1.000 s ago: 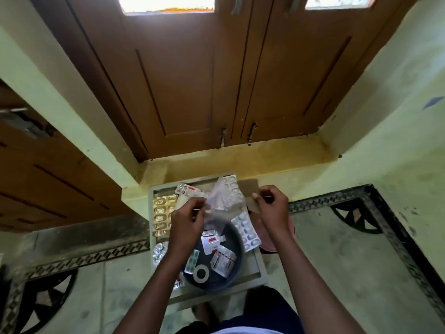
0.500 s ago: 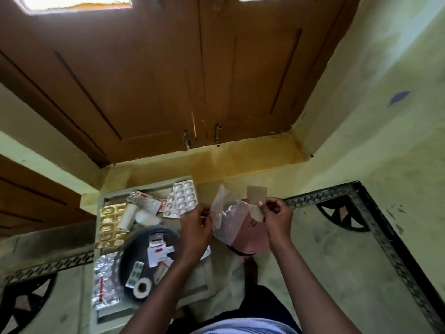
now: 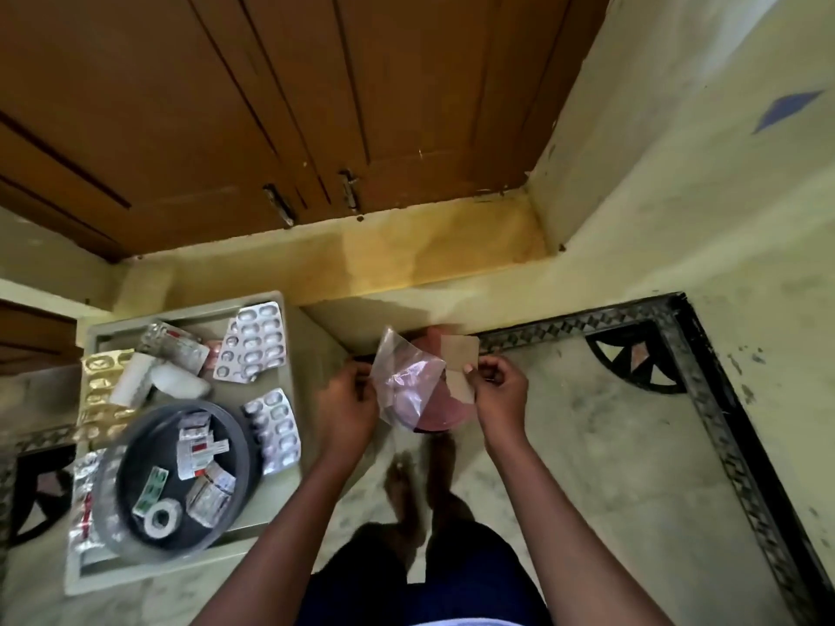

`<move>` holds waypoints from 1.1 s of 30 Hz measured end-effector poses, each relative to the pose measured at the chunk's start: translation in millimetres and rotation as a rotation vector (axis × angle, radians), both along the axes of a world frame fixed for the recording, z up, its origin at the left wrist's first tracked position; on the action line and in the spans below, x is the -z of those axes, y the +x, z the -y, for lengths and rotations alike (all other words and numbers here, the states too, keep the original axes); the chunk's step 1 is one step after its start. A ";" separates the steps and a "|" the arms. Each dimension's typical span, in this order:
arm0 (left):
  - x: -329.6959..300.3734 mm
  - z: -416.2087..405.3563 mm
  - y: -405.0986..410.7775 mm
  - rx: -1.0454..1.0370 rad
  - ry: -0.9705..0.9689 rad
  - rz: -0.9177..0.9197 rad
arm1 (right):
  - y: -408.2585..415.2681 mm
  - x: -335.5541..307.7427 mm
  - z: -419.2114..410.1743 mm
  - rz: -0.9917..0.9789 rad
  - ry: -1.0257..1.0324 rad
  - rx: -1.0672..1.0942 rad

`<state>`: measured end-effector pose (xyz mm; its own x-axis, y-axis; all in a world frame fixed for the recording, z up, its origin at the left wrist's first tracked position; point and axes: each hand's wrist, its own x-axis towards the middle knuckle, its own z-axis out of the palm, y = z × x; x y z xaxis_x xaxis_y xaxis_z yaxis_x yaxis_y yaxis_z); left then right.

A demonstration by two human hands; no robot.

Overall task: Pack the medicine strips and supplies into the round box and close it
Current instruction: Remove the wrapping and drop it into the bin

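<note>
The round dark box sits open on a pale tray at the lower left. Inside it lie small medicine strips and a roll of white tape. Silver blister strips, a gold strip and a white bandage roll lie on the tray around the box. My left hand pinches a clear plastic bag. My right hand grips a tan paper piece at the bag's right side. Both hands hover to the right of the tray, above a pink round lid on the floor.
Brown wooden doors rise behind a yellow step. A yellow wall stands at the right. The floor has a black patterned border. My feet and dark shorts are below my hands.
The view has swung right, so the tray and box now sit at the left. My hands have carried the plastic bag and paper off the tray, over the pink lid.
</note>
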<state>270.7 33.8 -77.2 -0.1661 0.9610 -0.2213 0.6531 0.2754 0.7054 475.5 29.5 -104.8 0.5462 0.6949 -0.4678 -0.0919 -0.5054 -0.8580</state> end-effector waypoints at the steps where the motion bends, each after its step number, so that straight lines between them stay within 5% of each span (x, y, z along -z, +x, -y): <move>1: -0.4 0.4 3.2 -0.002 -0.006 -0.001 | 3.4 1.3 2.6 -0.005 -0.009 0.009; 16: 46.1 5.3 25.3 -0.005 -0.033 -0.043 | 18.1 37.5 21.6 -0.020 -0.120 -0.025; 33: 161.7 43.6 22.1 -0.214 -0.460 -0.002 | 17.9 165.4 53.6 -0.063 -0.489 -0.135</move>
